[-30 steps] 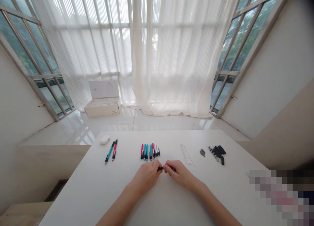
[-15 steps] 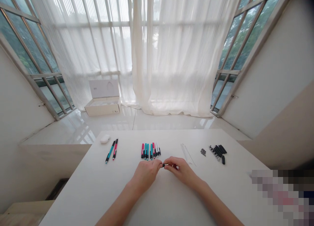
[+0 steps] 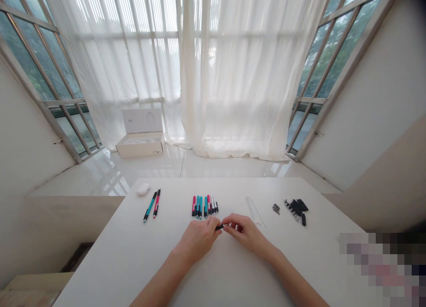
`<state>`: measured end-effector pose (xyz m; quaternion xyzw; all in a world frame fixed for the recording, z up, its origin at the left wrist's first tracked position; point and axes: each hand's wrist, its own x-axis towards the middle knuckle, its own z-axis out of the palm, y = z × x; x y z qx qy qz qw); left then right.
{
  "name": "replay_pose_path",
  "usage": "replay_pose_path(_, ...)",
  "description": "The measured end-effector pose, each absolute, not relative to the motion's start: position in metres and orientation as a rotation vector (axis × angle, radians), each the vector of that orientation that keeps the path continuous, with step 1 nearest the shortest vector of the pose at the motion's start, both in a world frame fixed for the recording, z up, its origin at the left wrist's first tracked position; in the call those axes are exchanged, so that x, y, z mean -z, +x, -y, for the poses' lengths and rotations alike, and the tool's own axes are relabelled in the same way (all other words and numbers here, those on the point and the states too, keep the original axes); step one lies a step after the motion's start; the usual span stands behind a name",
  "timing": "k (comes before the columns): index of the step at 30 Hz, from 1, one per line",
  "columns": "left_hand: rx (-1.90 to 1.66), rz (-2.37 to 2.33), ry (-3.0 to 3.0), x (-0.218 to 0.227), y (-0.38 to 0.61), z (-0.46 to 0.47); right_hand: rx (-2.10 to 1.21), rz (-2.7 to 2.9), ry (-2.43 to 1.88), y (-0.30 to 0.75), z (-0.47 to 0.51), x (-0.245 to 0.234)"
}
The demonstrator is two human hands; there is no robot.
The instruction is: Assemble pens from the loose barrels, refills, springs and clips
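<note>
My left hand [image 3: 201, 237] is closed around a pen part, and only its short black end [image 3: 219, 227] shows past the fingertips. Facing it, my right hand [image 3: 245, 232] pinches with thumb and forefinger right at the tip of that black end; whatever small piece lies between those fingers is too hidden to name. Just beyond my left hand lies a row of pen barrels [image 3: 200, 206] in pink, teal and white with black clips. Thin pen refills [image 3: 254, 211] rest on the table beyond my right hand.
Farther right are small grey metal pieces [image 3: 276, 209] and a pile of black grips [image 3: 299, 206]. At left lie a teal pen [image 3: 149, 207], a pink pen [image 3: 157, 203] and a white case [image 3: 143, 190]. An opened box [image 3: 140, 146] stands on the ledge behind the white table [image 3: 126, 253].
Slightly more of the black end shows between my hands, and it tilts a little differently. Both hands stay in nearly the same place.
</note>
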<state>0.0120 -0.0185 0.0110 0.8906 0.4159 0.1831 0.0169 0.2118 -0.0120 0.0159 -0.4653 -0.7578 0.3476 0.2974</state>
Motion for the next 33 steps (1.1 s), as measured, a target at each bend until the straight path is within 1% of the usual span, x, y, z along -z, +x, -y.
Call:
replay_pose_path(5, -0.584, -1.274, 2.797, -0.006, 0.012, 0.017, -1.004, 2.022, -1.251, 0.211, 0.013, -0.014)
replay_pose_path(8, -0.629, -1.253, 2.803, -0.004, 0.012, 0.016, -0.996, 2.004, -1.231, 0.210, 0.013, -0.014)
replay_pose_path(13, -0.710, -1.248, 2.780, -0.007, 0.011, 0.015, -0.829, 1.958, -1.261, 0.218, 0.011, -0.021)
replay_pose_path(19, -0.572, -1.240, 2.855, -0.014, 0.010, 0.018, -0.624, 1.994, -1.269, 0.249, 0.003, -0.036)
replay_pose_path(22, -0.572, -1.233, 2.853, -0.014, 0.011, 0.019, -0.439, 1.965, -1.428, 0.276, -0.001, -0.044)
replay_pose_path(25, -0.584, -1.225, 2.846, -0.013, 0.012, 0.019, -0.304, 1.863, -1.679, 0.313, -0.002, -0.047)
replay_pose_path(33, -0.585, -1.201, 2.836, -0.012, 0.012, 0.019, -0.342, 1.623, -2.273, 0.408, 0.007, -0.024)
